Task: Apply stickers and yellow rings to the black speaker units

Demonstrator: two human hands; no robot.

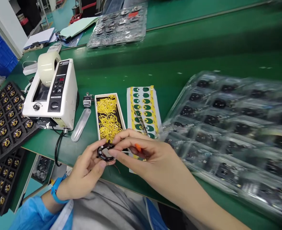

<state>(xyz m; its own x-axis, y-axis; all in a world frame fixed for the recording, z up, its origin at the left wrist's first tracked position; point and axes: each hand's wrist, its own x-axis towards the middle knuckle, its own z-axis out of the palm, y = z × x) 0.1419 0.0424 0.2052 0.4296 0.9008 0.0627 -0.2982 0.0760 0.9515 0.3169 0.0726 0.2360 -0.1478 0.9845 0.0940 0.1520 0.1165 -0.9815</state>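
Reads "36" in red on white tape dispenser (68, 95); brand lettering too blurred. Includes round black part (103, 151), pale-centred, trailing thin wires (117, 169): grasped in left hand (83, 171), pinched at edge by right hand (148, 155), just beside box (97, 118) of yellow loops (107, 106).

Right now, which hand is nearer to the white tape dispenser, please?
The left hand: it is below and to the right of the tape dispenser in the picture. The right hand is farther right.
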